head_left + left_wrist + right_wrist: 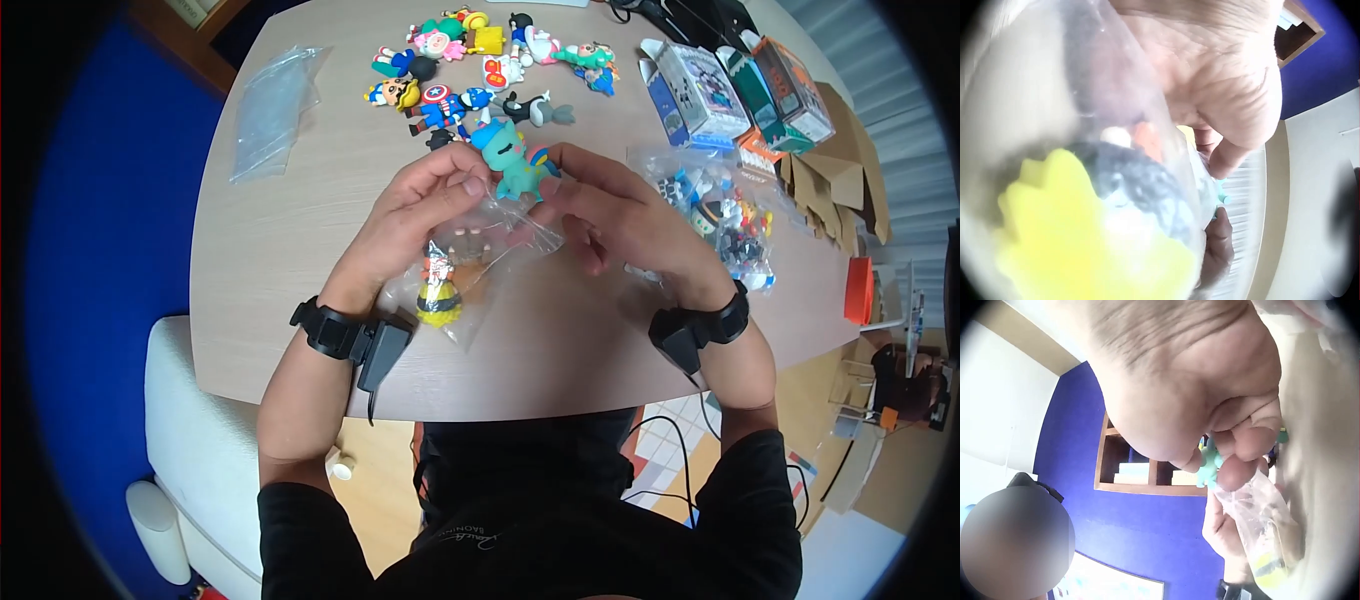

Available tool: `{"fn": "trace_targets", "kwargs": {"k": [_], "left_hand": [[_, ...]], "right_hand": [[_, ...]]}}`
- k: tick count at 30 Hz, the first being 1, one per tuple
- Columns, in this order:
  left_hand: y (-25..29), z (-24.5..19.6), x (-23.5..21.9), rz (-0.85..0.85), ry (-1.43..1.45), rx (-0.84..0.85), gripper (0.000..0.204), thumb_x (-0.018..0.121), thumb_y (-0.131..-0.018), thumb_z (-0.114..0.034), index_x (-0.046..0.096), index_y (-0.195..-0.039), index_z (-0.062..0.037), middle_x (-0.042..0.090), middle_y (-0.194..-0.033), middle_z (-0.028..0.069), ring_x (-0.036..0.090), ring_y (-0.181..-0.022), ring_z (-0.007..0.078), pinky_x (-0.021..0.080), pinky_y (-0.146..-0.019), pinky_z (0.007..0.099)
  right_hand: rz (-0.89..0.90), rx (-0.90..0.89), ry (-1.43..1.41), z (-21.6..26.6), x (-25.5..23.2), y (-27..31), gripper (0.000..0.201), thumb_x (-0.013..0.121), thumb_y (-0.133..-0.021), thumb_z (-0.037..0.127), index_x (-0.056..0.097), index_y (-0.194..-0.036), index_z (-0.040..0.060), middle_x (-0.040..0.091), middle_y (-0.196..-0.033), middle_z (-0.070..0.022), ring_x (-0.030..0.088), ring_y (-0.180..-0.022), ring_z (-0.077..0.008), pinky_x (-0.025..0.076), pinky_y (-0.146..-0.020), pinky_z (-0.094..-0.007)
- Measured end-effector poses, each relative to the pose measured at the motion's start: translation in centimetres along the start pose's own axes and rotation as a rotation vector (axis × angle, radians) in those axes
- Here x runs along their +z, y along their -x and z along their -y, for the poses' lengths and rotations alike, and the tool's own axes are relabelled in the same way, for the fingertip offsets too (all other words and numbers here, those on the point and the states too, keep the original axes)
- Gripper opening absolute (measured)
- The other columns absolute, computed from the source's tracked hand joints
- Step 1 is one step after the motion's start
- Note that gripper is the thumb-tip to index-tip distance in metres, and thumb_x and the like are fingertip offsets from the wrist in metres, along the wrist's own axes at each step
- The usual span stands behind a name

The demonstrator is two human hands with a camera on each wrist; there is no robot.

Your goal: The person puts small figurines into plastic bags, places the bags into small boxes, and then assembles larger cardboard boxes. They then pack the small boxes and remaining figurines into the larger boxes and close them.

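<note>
A clear plastic bag hangs between the two hands, a yellow and black figure lying inside its lower left part. The left hand pinches the bag's upper edge between thumb and fingers. With thumb and fingers, the right hand holds a teal unicorn-like figure just above the bag. In the left wrist view the yellow base of the bagged figure fills the near side. The right wrist view shows the teal figure at the right fingertips, beside the bag.
Several loose figures lie at the table's far middle. An empty clear bag rests at the far left. On the right are a bag of figures, printed boxes and torn cardboard. The table's near edge runs before the person.
</note>
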State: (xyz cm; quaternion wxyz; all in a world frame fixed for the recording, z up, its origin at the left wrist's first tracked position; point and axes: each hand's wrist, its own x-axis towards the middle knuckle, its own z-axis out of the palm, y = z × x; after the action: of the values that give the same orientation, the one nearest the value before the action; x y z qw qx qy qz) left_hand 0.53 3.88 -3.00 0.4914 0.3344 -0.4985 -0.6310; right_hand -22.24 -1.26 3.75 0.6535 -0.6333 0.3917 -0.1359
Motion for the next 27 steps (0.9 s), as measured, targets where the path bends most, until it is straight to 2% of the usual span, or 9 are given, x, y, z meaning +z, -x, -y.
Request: {"fn": "trace_targets", "kwargs": {"k": [4, 7, 10, 13, 16, 19, 22, 25, 27], "left_hand": [[-0.1, 0.0, 0.6, -0.032, 0.063, 0.043, 0.016, 0.057, -0.098, -0.022, 0.057, -0.099, -0.0061, 0.055, -0.099, -0.0007, 0.055, -0.093, 0.0084, 0.047, -0.083, 0.0237], [-0.2, 0.4, 0.5, -0.072, 0.042, 0.070, 0.015, 0.057, -0.098, -0.021, 0.057, -0.100, -0.0058, 0.054, -0.096, -0.0011, 0.053, -0.091, 0.0076, 0.046, -0.081, 0.0217], [0.0, 0.4, 0.6, -0.060, 0.043, 0.054, 0.015, 0.057, -0.098, -0.021, 0.058, -0.101, -0.0059, 0.052, -0.094, -0.0016, 0.050, -0.087, 0.0061, 0.043, -0.078, 0.0199], [-0.1, 1.2, 0.0, -0.046, 0.017, 0.102, 0.013, 0.057, -0.098, -0.019, 0.058, -0.102, -0.0060, 0.052, -0.093, -0.0022, 0.046, -0.081, 0.0047, 0.038, -0.071, 0.0189], [-0.2, 1.2, 0.6, -0.056, 0.041, 0.144, 0.012, 0.058, -0.098, -0.018, 0.058, -0.103, -0.0062, 0.051, -0.094, -0.0028, 0.043, -0.077, 0.0036, 0.033, -0.063, 0.0188], [-0.1, 1.2, 0.7, -0.074, 0.035, 0.160, 0.012, 0.059, -0.097, -0.017, 0.059, -0.103, -0.0063, 0.050, -0.095, -0.0029, 0.041, -0.075, 0.0031, 0.029, -0.059, 0.0188], [0.1, 1.0, 0.5, -0.074, 0.009, 0.158, 0.012, 0.059, -0.097, -0.017, 0.059, -0.103, -0.0063, 0.050, -0.096, -0.0026, 0.041, -0.074, 0.0032, 0.028, -0.059, 0.0187], [0.2, 0.9, 0.6, -0.055, 0.005, 0.177, 0.012, 0.059, -0.097, -0.017, 0.059, -0.103, -0.0063, 0.049, -0.096, -0.0023, 0.041, -0.074, 0.0036, 0.028, -0.058, 0.0188], [0.2, 0.8, 0.5, -0.035, 0.002, 0.187, 0.012, 0.059, -0.097, -0.017, 0.059, -0.103, -0.0061, 0.049, -0.096, -0.0018, 0.041, -0.074, 0.0046, 0.028, -0.059, 0.0192]], "right_hand": [[-0.026, -0.159, 0.178, -1.0, -0.7, -0.1, 0.031, 0.054, -0.095, 0.028, 0.059, -0.113, 0.0031, 0.067, -0.078, -0.0026, 0.056, -0.056, -0.0089, 0.043, -0.052, -0.0234], [-0.005, -0.191, 0.326, -0.9, -1.0, -0.1, 0.030, 0.056, -0.091, 0.026, 0.057, -0.107, 0.0000, 0.063, -0.076, -0.0146, 0.062, -0.057, -0.0256, 0.047, -0.060, -0.0366], [-0.088, -0.462, 0.535, -2.3, -1.4, -0.8, 0.029, 0.056, -0.092, 0.026, 0.058, -0.105, 0.0000, 0.061, -0.066, -0.0110, 0.057, -0.057, -0.0201, 0.043, -0.057, -0.0316], [-0.152, -0.496, 0.648, -2.0, -1.5, -0.5, 0.028, 0.056, -0.091, 0.025, 0.056, -0.104, -0.0002, 0.058, -0.064, -0.0145, 0.057, -0.058, -0.0256, 0.041, -0.058, -0.0349], [-0.159, -0.532, 0.631, -2.1, -1.5, -0.5, 0.028, 0.056, -0.090, 0.024, 0.056, -0.106, 0.0004, 0.057, -0.066, -0.0155, 0.056, -0.059, -0.0276, 0.040, -0.057, -0.0357], [-0.125, -0.531, 0.578, -2.1, -1.6, -0.5, 0.027, 0.057, -0.091, 0.021, 0.055, -0.109, 0.0012, 0.060, -0.069, -0.0129, 0.058, -0.061, -0.0226, 0.040, -0.058, -0.0345], [-0.012, -0.397, 0.507, -1.2, -2.0, -0.1, 0.037, 0.060, -0.090, 0.023, 0.056, -0.118, -0.0002, 0.065, -0.079, -0.0188, 0.063, -0.069, -0.0328, 0.049, -0.067, -0.0388], [0.078, -0.357, 0.277, -2.0, -2.5, -0.6, 0.034, 0.056, -0.099, 0.022, 0.054, -0.127, 0.0048, 0.063, -0.077, -0.0047, 0.060, -0.070, -0.0100, 0.048, -0.063, -0.0262], [0.089, -0.364, 0.224, -2.2, -2.4, -0.8, 0.036, 0.054, -0.100, 0.024, 0.052, -0.131, 0.0050, 0.064, -0.077, -0.0049, 0.061, -0.071, -0.0101, 0.050, -0.065, -0.0248]]}}
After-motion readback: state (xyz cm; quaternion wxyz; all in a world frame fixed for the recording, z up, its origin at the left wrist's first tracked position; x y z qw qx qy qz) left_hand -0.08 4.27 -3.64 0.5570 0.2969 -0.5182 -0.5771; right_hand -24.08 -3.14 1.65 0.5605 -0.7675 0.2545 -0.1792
